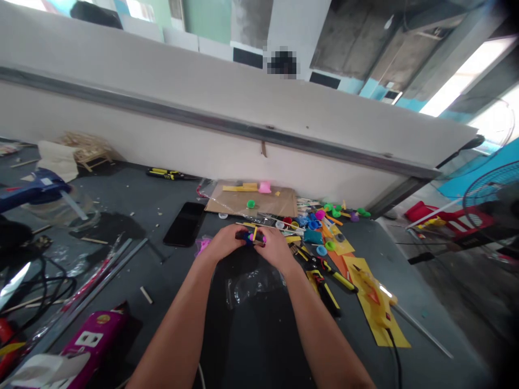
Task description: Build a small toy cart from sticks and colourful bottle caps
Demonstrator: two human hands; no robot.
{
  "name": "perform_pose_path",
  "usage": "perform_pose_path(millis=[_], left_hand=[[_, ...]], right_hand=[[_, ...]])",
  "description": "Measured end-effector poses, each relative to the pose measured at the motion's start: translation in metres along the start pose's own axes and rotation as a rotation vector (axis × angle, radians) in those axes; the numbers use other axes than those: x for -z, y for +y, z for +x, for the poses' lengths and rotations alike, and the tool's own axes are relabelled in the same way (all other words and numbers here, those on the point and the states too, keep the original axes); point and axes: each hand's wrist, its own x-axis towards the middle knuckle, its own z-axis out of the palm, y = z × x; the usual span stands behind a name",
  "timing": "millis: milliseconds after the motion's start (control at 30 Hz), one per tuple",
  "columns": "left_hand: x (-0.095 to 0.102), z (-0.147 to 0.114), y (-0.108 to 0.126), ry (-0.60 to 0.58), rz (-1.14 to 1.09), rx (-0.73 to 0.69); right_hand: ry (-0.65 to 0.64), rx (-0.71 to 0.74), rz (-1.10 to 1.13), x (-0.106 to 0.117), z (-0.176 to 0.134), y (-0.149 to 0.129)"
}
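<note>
My left hand [227, 241] and my right hand [276, 247] meet at the middle of the dark tabletop, fingers closed from both sides on one small assembly [250, 236]. It has dark, pink and blue parts and an upright yellow strip; its exact kind is too small to make out. Under my wrists lies a clear plastic bag [251, 286]. Just left of my left hand is a pink-purple packet [203, 245]. Beyond the hands a cardboard sheet [279, 202] carries a green cap [251, 204] and a pink piece [265, 187].
Left stand a black phone [184, 223], a blue glue gun [36, 189], metal rods [109, 275] and a purple power strip [91, 340]. Right lie colourful caps [321, 250], yellow-black pliers [326, 292] and a yellow corded tool [375, 300]. A white partition [203, 129] closes the back; a fan [497, 200] stands right.
</note>
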Motion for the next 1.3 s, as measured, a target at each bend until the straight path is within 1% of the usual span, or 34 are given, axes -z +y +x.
perform_pose_path(millis=[100,200,300,467,567,667,733,800,900,1000,1100,1167,1233,1300], left_hand=[[0.001,0.000,-0.001,-0.055,-0.010,0.067],[0.002,-0.002,0.001,-0.139,-0.052,0.148],[0.001,-0.003,0.005,-0.193,-0.083,0.167],[-0.003,-0.002,0.010,-0.268,-0.096,0.192],[-0.006,-0.001,0.012,-0.283,-0.087,0.203],[-0.006,0.000,0.015,-0.299,-0.075,0.207],[-0.005,0.000,0.017,-0.313,-0.051,0.219],[-0.003,0.000,0.021,-0.317,-0.012,0.226],[0.001,-0.001,0.026,-0.304,0.036,0.227],[0.004,-0.003,0.030,-0.296,0.059,0.219],[0.007,-0.004,0.030,-0.287,0.089,0.193],[0.009,-0.003,0.028,-0.266,0.126,0.161],[0.012,-0.002,0.028,-0.218,0.167,0.118],[0.016,-0.002,0.030,-0.157,0.194,0.079]], right_hand=[[-0.016,0.048,0.129,0.003,0.000,0.007],[-0.029,0.048,0.205,0.007,-0.001,0.012],[-0.021,0.054,0.199,0.012,-0.002,0.016],[0.017,0.071,0.097,0.027,-0.011,0.015],[0.122,-0.008,0.030,0.032,-0.027,0.009],[0.257,-0.127,-0.016,0.028,-0.050,0.001],[0.260,-0.174,-0.002,0.022,-0.063,-0.004],[0.191,-0.190,0.041,0.016,-0.072,-0.008],[0.081,-0.157,0.074,0.011,-0.076,-0.012],[0.047,-0.126,0.058,0.009,-0.073,-0.014],[0.038,-0.123,0.068,0.007,-0.070,-0.014],[0.059,-0.134,0.139,0.006,-0.069,-0.012],[0.107,-0.212,0.315,0.005,-0.068,-0.007],[0.154,-0.323,0.510,0.004,-0.067,-0.002]])
